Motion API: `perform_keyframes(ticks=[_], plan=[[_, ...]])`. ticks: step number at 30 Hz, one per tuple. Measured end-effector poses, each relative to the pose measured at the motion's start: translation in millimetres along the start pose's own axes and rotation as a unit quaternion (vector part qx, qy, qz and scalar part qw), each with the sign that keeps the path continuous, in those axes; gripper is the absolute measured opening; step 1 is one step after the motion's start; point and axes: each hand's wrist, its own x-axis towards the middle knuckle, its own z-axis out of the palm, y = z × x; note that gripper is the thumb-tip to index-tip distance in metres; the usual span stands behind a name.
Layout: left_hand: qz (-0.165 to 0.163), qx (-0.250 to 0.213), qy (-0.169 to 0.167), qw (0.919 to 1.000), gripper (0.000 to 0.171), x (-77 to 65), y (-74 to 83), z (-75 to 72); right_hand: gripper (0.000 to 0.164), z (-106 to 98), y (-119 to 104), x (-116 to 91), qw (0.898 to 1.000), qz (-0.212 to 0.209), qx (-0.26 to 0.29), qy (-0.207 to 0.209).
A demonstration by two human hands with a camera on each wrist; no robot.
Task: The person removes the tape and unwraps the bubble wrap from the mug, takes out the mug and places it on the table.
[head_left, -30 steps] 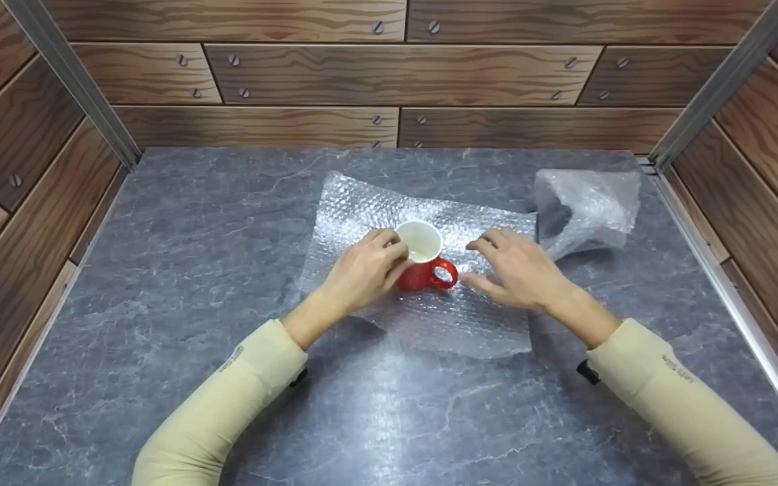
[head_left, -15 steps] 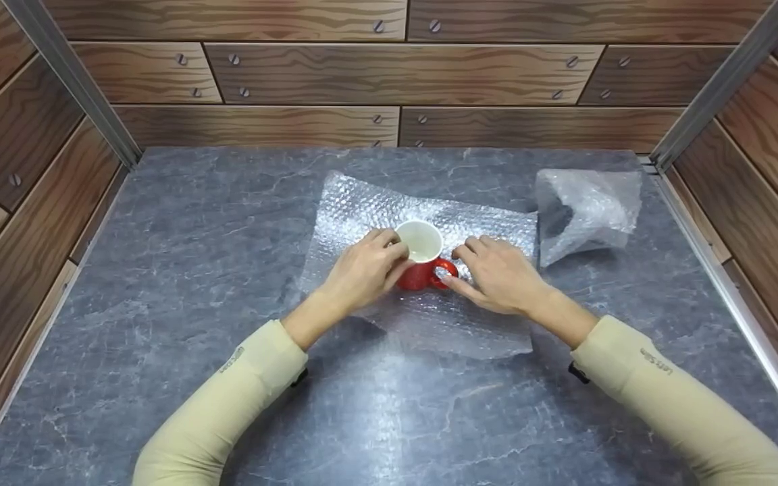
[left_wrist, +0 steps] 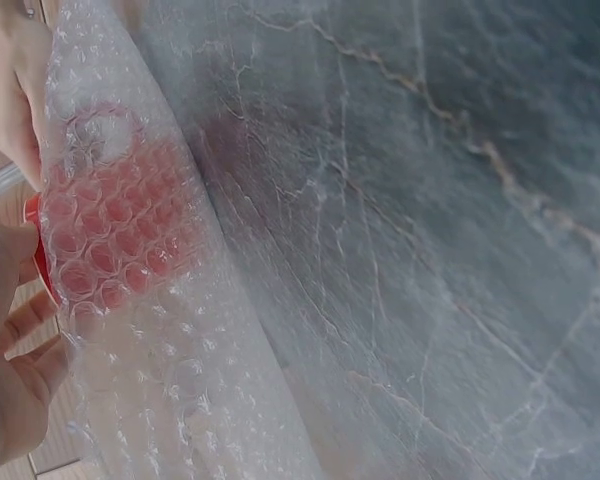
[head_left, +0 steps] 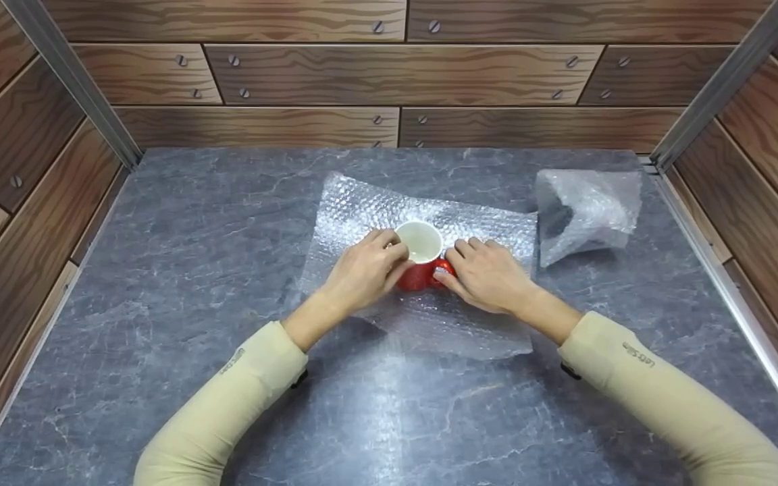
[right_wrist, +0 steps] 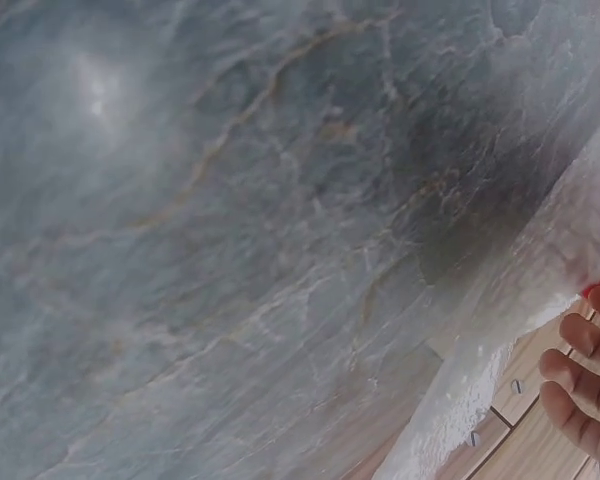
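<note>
A red mug (head_left: 417, 277) with a white inside stands on a sheet of bubble wrap (head_left: 355, 202). My left hand (head_left: 365, 263) holds the mug's left side at the rim between thumb and fingers. On the other side, my right hand (head_left: 487, 273) has its thumb and curled fingers about the handle, which they partly cover. The left wrist view shows the mug's red body (left_wrist: 120, 230) through the bubble wrap, with the left hand (left_wrist: 10, 350) at the rim. Curled fingers of the right hand (right_wrist: 590, 380) lie near a bit of red in the right wrist view.
A folded piece of bubble wrap (head_left: 591, 209) lies at the back right of the grey marbled tabletop (head_left: 227, 223). Wood-patterned panels (head_left: 402, 74) enclose the back and both sides. A metal rail (head_left: 747, 317) runs along the right edge.
My right hand has moved left to the mug's handle, and its fingers have closed in about it. The left hand, the mug and both pieces of bubble wrap stay where they were.
</note>
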Motion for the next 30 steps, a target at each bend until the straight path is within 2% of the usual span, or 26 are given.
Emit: perform_keyframes(ticks=[9, 16, 25, 30], plan=[[-0.003, -0.004, 0.011, 0.9999, 0.018, -1.2, 0.1, 1.5, 0.042, 2, -4, 5, 1.0, -0.005, -0.017, 0.01], [-0.01, -0.008, 0.012, 0.9998, 0.04, -6.9, 0.7, 0.6, 0.04, 2, -5, 5, 1.0, -0.003, -0.022, 0.004], [-0.042, 0.011, -0.017, 0.9989, 0.061, -23.7, -9.5, -5.8, 0.041, 4, -5, 5, 1.0, 0.0, -0.021, 0.004], [-0.06, 0.038, -0.06, 0.9957, 0.066, -38.7, -19.4, -6.3, 0.04, 5, -5, 5, 1.0, 0.001, -0.019, 0.006]])
